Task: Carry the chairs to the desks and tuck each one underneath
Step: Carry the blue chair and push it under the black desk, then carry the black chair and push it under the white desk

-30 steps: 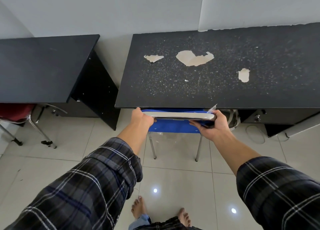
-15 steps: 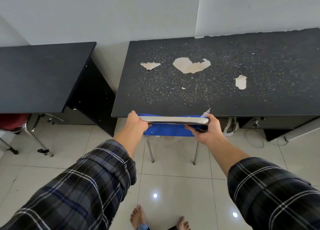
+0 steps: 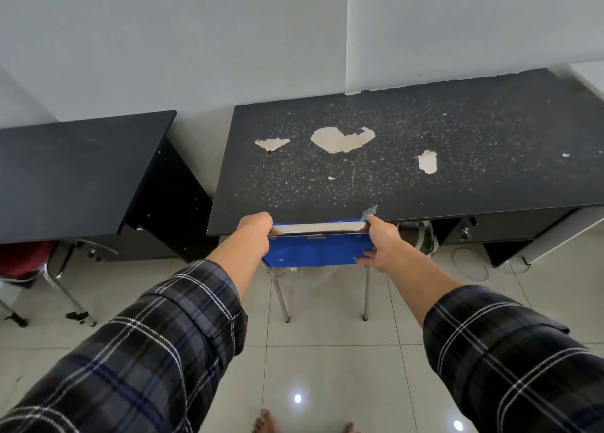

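Observation:
A blue chair with chrome legs stands at the front edge of a worn black desk. Its seat is hidden under the desktop; only the backrest and two rear legs show. My left hand grips the left end of the backrest's top edge. At the right end, my right hand holds the same backrest, fingers wrapped over its corner. A second black desk stands to the left, with a red chair partly tucked under it.
A white wall runs behind both desks. A narrow gap separates the desks. Under the right desk are drawers, a bag and a leaning white panel. The floor is glossy light tile; my bare feet show at the bottom.
The blue chair has slid forward further under the desk, with both hands still on its backrest. My view has shifted closer, so the desks sit lower in frame.

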